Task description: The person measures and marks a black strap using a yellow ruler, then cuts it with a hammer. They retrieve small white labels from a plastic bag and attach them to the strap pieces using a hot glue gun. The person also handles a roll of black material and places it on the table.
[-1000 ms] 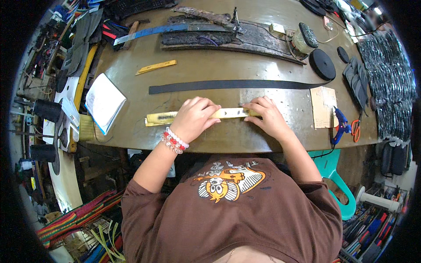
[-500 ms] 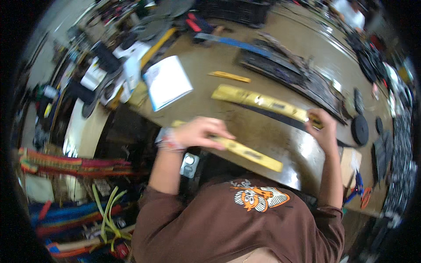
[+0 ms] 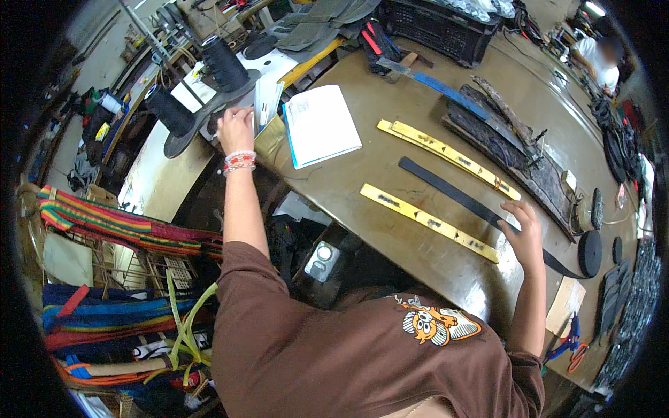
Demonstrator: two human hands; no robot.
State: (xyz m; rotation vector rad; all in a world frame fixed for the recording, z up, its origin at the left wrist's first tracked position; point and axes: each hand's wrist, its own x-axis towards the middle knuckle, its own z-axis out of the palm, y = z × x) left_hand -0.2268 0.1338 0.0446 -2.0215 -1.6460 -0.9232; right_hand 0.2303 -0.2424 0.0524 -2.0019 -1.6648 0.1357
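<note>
My left hand (image 3: 236, 132), with beaded bracelets at the wrist, is at the table's left corner beside a tan container (image 3: 270, 141) holding white strips (image 3: 267, 101). Its fingers are bent; what they grip is hidden. My right hand (image 3: 524, 233) rests with fingers apart over a black strap (image 3: 449, 191), which runs beneath it to a coiled roll (image 3: 590, 253). One yellow marked strip (image 3: 428, 223) lies on the near side of the strap. On its far side lies a pair of yellow strips (image 3: 449, 155), one against the other. An open notebook (image 3: 323, 127) lies near the left hand.
Across the brown table (image 3: 334, 184) lie a blue-bladed tool (image 3: 446, 90) and a dark worn board (image 3: 502, 153). A black crate (image 3: 439, 35) stands behind. Scissors (image 3: 578, 353) lie at right. Black thread cones (image 3: 224, 64) stand at left. A person (image 3: 598, 59) sits far right.
My left hand has let go of a yellow strip, now on the table, and moved left to the corner container. My right hand has left the other yellow strip for the black strap.
</note>
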